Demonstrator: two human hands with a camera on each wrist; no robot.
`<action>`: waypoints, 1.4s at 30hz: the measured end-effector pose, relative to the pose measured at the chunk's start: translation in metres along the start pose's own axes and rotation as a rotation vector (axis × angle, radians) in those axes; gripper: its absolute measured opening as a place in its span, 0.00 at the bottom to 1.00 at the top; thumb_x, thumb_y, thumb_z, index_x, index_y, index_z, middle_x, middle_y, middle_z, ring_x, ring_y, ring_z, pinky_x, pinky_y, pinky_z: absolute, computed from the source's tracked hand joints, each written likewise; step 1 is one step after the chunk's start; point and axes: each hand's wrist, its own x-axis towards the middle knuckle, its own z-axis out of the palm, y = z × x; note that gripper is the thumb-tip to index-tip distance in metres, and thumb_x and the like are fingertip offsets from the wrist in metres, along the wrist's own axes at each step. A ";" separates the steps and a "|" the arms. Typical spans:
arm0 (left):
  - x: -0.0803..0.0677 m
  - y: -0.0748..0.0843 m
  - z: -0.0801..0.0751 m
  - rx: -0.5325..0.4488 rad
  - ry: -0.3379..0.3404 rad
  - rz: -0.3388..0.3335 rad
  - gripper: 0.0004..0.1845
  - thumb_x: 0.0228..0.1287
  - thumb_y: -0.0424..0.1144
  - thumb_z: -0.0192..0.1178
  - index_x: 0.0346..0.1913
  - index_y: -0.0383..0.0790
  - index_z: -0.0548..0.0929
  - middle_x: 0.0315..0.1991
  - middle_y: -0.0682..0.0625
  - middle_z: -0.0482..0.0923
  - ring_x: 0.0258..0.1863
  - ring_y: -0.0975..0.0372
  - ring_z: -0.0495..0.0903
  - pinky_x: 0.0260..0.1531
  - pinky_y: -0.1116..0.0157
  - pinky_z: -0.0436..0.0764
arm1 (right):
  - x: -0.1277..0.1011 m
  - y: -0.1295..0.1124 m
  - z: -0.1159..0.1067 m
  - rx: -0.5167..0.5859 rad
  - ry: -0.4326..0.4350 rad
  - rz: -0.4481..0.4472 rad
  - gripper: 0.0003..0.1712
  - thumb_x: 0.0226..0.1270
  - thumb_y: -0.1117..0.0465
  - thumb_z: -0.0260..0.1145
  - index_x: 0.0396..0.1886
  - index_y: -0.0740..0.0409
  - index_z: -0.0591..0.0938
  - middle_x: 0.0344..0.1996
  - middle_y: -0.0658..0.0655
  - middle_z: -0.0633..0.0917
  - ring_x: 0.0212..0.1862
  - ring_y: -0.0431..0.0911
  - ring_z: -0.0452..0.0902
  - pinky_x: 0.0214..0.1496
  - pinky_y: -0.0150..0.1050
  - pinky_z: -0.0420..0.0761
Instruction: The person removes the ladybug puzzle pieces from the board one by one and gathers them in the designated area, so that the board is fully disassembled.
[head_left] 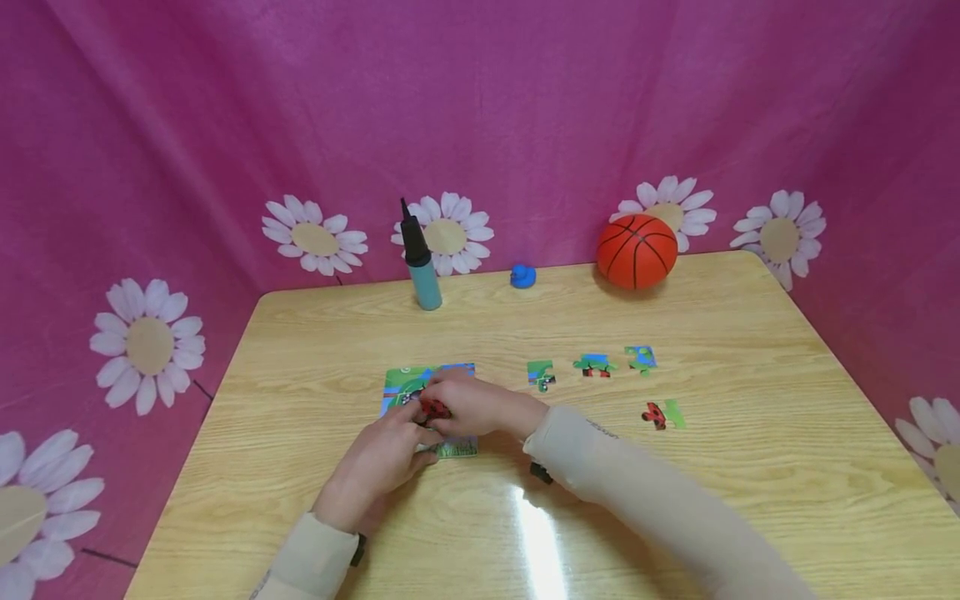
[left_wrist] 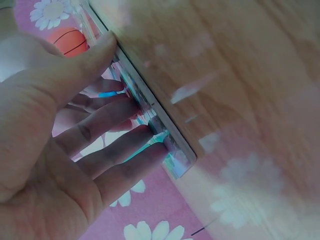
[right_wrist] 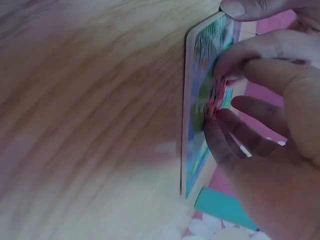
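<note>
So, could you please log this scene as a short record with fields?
Surface: wooden table
Left hand: fingers straight, steadying the puzzle board
Right hand: pinching a red puzzle piece over the board
Loose pieces: three in a row, one nearer
Back edge: pump, blue duck, basketball

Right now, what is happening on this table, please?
A person is working on a small jigsaw puzzle board on a wooden table. The right hand presses a red piece onto the board, and the left hand steadies the board's near edge. Four loose pieces lie to the right, not yet placed. At the back stand a teal pump, a blue toy and a basketball.
</note>
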 end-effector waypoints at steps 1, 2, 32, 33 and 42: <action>0.000 -0.001 0.001 -0.001 0.003 0.001 0.11 0.59 0.42 0.78 0.45 0.50 0.94 0.51 0.46 0.80 0.53 0.52 0.82 0.50 0.56 0.87 | 0.001 -0.001 0.001 -0.006 -0.006 0.019 0.10 0.67 0.65 0.72 0.47 0.62 0.87 0.46 0.61 0.86 0.51 0.51 0.79 0.56 0.42 0.75; 0.000 -0.001 0.002 0.001 0.005 0.003 0.11 0.59 0.43 0.78 0.45 0.50 0.94 0.51 0.47 0.80 0.53 0.53 0.82 0.49 0.56 0.87 | 0.002 -0.002 0.002 -0.013 -0.011 0.045 0.10 0.67 0.65 0.72 0.46 0.61 0.87 0.47 0.60 0.85 0.51 0.51 0.78 0.57 0.42 0.75; -0.005 0.003 -0.005 -0.137 -0.035 -0.059 0.18 0.60 0.32 0.76 0.53 0.50 0.93 0.61 0.31 0.77 0.63 0.43 0.77 0.61 0.48 0.83 | 0.017 0.004 0.005 0.202 -0.051 0.460 0.31 0.61 0.58 0.81 0.61 0.58 0.79 0.52 0.60 0.77 0.51 0.46 0.72 0.58 0.40 0.79; -0.004 0.003 -0.005 -0.139 -0.040 -0.064 0.18 0.60 0.32 0.76 0.53 0.50 0.93 0.60 0.31 0.77 0.61 0.44 0.78 0.60 0.48 0.84 | 0.016 0.004 0.005 0.208 -0.044 0.461 0.31 0.61 0.58 0.81 0.61 0.57 0.78 0.52 0.60 0.77 0.50 0.46 0.72 0.58 0.40 0.78; -0.004 0.002 -0.006 -0.130 -0.063 -0.092 0.19 0.60 0.32 0.77 0.54 0.51 0.93 0.52 0.36 0.79 0.51 0.50 0.79 0.54 0.52 0.85 | 0.013 0.007 0.009 0.264 0.056 0.381 0.30 0.62 0.62 0.81 0.52 0.54 0.69 0.44 0.56 0.80 0.44 0.45 0.73 0.48 0.36 0.75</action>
